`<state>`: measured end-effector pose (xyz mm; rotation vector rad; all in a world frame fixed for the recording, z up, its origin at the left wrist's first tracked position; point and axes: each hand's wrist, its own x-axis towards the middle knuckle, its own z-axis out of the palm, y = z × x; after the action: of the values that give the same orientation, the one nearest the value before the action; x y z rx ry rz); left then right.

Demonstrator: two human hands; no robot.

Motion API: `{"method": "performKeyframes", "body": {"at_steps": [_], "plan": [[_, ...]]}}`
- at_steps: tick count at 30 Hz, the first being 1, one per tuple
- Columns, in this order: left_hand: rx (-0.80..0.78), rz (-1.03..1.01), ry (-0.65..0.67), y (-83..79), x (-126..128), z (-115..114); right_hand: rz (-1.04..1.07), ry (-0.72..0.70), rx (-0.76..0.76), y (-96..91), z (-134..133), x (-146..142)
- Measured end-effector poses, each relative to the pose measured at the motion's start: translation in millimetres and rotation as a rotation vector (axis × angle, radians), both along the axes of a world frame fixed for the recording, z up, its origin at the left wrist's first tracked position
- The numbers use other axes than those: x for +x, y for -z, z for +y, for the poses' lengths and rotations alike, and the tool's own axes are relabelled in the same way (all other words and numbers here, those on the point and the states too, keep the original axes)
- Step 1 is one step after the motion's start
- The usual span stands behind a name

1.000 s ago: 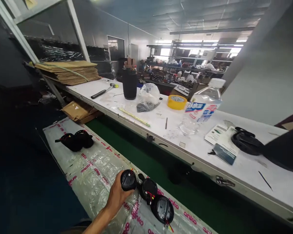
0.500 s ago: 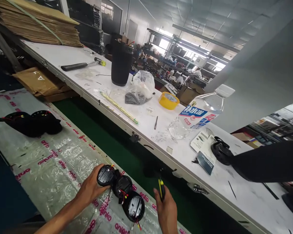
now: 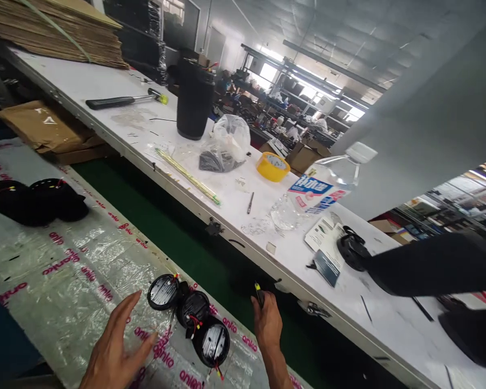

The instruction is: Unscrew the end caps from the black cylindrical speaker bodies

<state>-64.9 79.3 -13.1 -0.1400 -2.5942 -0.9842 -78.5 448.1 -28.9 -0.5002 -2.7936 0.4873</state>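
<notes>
Low at frame bottom, right hand [image 3: 267, 324]: grip shut round a yellow-tipped tool [image 3: 258, 290], mostly hidden in the fist. Dark shape [image 3: 429, 265] across the counter [image 3: 105, 92], unidentifiable; bottle [image 3: 319, 192] nearby. Three linked black round parts [image 3: 190, 316] lie on plastic sheet [image 3: 85, 259], just right of left hand [image 3: 113, 351]; grip open, fingers spread, empty.

Main light: bright windows [image 3: 267, 73] at far end of hall, blown out to white, no detail. White bench [image 3: 105, 86] top bright & even; plastic sheet [image 3: 85, 254] gives patchy glare. Lower-left corner nearly black. Wide-angle lens bends lines toward edges, bench leans hard. Left hand [image 3: 113, 351] a bit soft w/ motion blur; small tool [image 3: 259, 294] in grip of right hand [image 3: 268, 324] hard to read vs dark belt [image 3: 166, 227]. Far shelves [image 3: 308, 108] out of focus.
</notes>
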Motion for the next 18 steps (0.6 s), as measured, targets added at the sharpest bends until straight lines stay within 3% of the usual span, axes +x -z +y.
{"method": "performKeyframes", "body": {"at_steps": [4, 8, 13, 15, 18], "plan": [[-0.044, 0.3, 0.371, -20.7, 28.2, 39.9, 0.202, 0.053, -0.192, -16.2, 15.4, 64.1], [0.021, 0.172, 0.828, -47.8, 51.9, 101.2, 0.176, 0.101, -0.331, -42.5, 18.5, 141.8], [0.181, -0.591, 1.07, -80.7, 43.4, 176.1, 0.144, 0.224, -0.563, -63.2, 4.3, 238.1], [0.278, -0.928, 1.261, -82.2, 36.4, 197.9, 0.179, 0.257, -0.712, -67.8, -5.4, 267.8], [0.522, -1.468, 1.508, -70.8, 42.3, 214.1, 0.255, 0.226, -0.989, -71.3, -21.0, 295.2]]}}
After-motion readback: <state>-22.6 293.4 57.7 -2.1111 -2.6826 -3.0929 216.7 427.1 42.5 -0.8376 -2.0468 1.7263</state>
